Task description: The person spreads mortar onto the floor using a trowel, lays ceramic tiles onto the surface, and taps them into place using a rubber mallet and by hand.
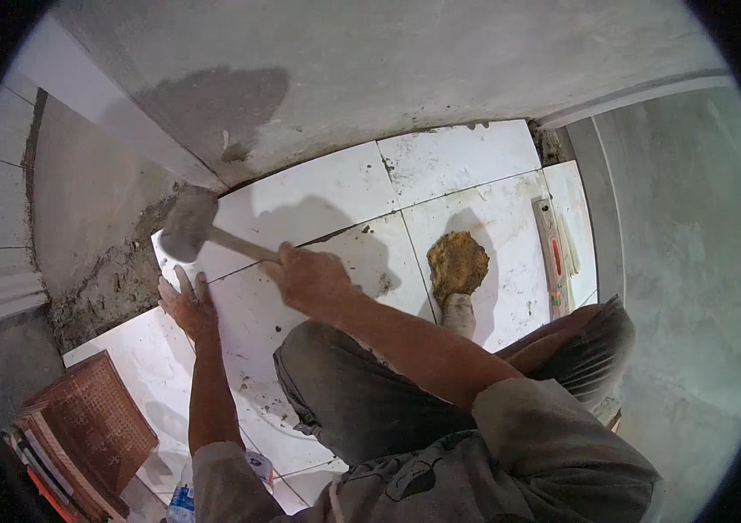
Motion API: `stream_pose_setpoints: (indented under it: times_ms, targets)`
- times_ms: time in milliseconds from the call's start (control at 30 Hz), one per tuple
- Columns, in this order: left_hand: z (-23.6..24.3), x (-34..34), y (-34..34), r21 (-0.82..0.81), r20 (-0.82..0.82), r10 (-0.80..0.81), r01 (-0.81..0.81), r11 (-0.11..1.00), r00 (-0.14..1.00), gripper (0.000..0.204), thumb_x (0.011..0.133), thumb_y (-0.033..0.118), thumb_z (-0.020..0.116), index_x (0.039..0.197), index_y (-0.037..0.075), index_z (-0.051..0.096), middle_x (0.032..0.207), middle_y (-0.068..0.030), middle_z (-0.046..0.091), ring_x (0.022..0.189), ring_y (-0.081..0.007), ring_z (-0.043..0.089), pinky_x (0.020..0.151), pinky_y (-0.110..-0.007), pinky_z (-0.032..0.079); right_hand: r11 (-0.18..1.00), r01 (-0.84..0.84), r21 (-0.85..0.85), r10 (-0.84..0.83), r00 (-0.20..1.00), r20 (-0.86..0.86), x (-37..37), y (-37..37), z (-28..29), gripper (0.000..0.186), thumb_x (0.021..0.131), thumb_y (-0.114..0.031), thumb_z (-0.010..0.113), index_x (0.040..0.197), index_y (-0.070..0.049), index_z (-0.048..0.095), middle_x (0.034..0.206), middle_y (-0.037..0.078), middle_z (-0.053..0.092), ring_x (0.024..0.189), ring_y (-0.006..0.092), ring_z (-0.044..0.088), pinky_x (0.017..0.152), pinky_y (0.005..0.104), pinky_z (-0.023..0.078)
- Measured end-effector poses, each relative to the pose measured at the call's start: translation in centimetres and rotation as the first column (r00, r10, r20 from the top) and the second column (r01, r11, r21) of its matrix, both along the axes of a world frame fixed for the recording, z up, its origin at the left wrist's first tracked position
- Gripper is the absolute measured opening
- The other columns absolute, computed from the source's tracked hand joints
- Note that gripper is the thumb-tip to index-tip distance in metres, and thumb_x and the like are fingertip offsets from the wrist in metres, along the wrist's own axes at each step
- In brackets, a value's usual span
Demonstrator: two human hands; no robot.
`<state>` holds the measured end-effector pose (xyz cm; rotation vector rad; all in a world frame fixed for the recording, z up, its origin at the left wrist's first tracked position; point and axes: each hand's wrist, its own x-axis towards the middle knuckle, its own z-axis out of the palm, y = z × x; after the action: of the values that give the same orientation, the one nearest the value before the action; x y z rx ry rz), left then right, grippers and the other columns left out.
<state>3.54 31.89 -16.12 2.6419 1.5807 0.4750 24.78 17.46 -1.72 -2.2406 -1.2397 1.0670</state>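
Note:
A mallet [187,225] with a grey head and a light handle is gripped in my right hand [314,281], fingers wrapped round the end of the handle. Its head is over the left edge of the white floor tiles [309,305], close above my left hand [190,305]. That hand lies with its fingers stretched out at the tile edge, beside a small white piece [180,272] partly hidden under the mallet head. A rough, round yellow-brown lump [458,263] is on the tiles to the right, its material unclear.
A spirit level [552,257] lies at the right. Brown patterned tiles [96,427] are stacked at lower left, near a plastic bottle [182,501]. Rough mortar [100,296] borders the tiles on the left. A grey wall [388,70] rises at the far side.

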Motion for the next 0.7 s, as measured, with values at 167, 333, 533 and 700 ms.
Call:
stream_pose_setpoints:
  times_ms: [167,333,533,700]
  targets:
    - [0.5,0.7,0.2,-0.019,0.028,0.035,-0.035,0.999,0.999,0.050,0.088,0.044,0.048,0.128,0.015,0.043,0.130,-0.0299,0.034,0.121,-0.0447,0.033,0.098,-0.060,0.024,0.973,0.191,-0.127,-0.174,0.976,0.130,3.5,-2.5,-2.9,0.046,0.092,-0.042,0.037,0.093,0.002,0.051,0.075,0.022,0.061,0.075,0.0379,0.061,0.069,0.0465,0.048]
    - [1.4,1.0,-0.6,-0.012,-0.019,0.061,-0.061,0.998,0.998,0.051,0.088,0.041,0.047,0.130,0.014,0.039,0.129,-0.0294,0.036,0.122,-0.0432,0.032,0.100,-0.058,0.023,0.933,0.358,-0.036,-0.357,0.933,0.044,2.8,-4.4,-4.5,0.045,0.091,-0.045,0.039,0.084,-0.003,0.053,0.066,0.016,0.059,0.062,0.0304,0.060,0.058,0.0420,0.048]
    - [0.7,1.6,-0.8,0.001,-0.125,0.162,-0.163,0.987,0.979,0.055,0.089,0.035,0.048,0.133,0.004,0.034,0.132,-0.0279,0.034,0.123,-0.0414,0.031,0.103,-0.056,0.018,0.652,0.747,-0.131,-0.653,0.466,-0.597,4.3,-9.9,-3.5,0.031,0.090,-0.033,0.040,0.076,-0.006,0.047,0.055,0.003,0.044,0.048,0.0128,0.046,0.042,0.0303,0.038]
    - [-1.0,0.2,-0.8,0.030,0.001,0.125,-0.125,0.992,0.992,0.057,0.087,0.039,0.050,0.129,0.002,0.038,0.130,-0.0286,0.035,0.125,-0.0425,0.028,0.103,-0.054,0.018,0.596,0.801,-0.057,-0.803,0.593,-0.060,6.8,-11.1,-2.0,0.042,0.091,-0.040,0.039,0.083,-0.002,0.054,0.058,0.006,0.048,0.047,0.0173,0.048,0.044,0.0324,0.042]
